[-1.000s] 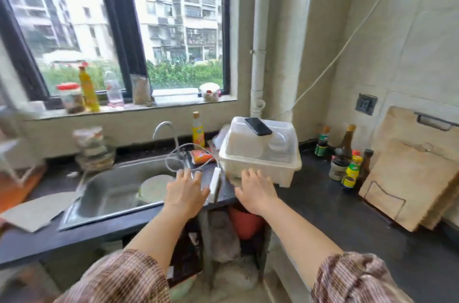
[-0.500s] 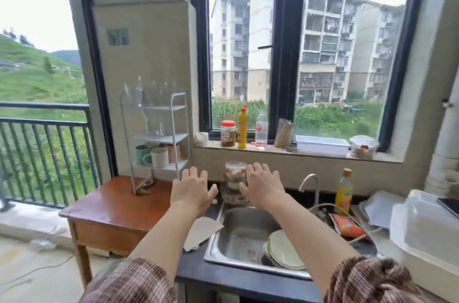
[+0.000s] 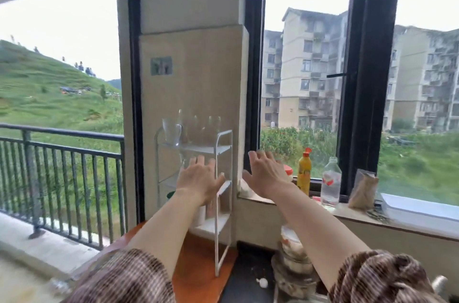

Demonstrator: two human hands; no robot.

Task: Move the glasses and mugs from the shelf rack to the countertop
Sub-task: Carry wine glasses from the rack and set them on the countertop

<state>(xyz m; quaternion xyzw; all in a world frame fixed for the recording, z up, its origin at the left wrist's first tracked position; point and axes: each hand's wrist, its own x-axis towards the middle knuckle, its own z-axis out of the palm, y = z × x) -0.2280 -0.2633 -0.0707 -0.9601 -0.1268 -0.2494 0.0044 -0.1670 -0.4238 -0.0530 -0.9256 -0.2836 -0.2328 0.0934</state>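
Observation:
A white wire shelf rack (image 3: pixel 224 151) stands on a brown wooden table against the wall. On its top shelf sit a clear glass mug (image 3: pixel 172 132) and several clear glasses (image 3: pixel 202 129). My left hand (image 3: pixel 200 179) is raised in front of the rack's middle shelves, fingers spread and holding nothing; it hides the mugs lower down, with only a white mug (image 3: pixel 201 213) partly showing under my wrist. My right hand (image 3: pixel 264 173) hangs open to the right of the rack, before the window sill. The dark countertop (image 3: pixel 244 280) lies below, right of the table.
On the window sill stand a yellow bottle (image 3: pixel 304 171), a clear water bottle (image 3: pixel 330 182), a red-lidded jar and a brown bag (image 3: pixel 363 189). A stack of jars (image 3: pixel 294 268) sits on the counter under my right arm. A balcony railing (image 3: pixel 62 173) runs at the left.
My view has swung left and up from the sink toward the shelf rack, which now looks nearer. Both open hands have risen to rack height.

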